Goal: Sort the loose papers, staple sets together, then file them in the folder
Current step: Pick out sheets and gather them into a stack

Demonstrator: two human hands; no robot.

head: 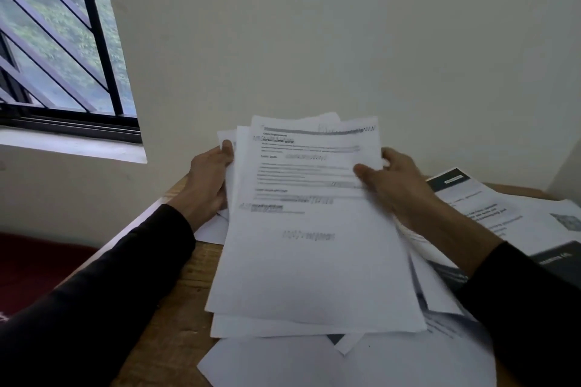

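We see the wooden tabletop strewn with loose sheets, and above it the stack of papers that both hands hold by its side edges. Our left hand grips its left edge, thumb on top. Our right hand pinches its right edge, thumb across the top sheet.

Wooden table: loose white sheets, dark-printed documents lying flat.

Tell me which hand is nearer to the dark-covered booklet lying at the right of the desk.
Right. The right hand grips the held paper stack at its right edge, just beside the booklet. The left hand holds the stack's far left edge.
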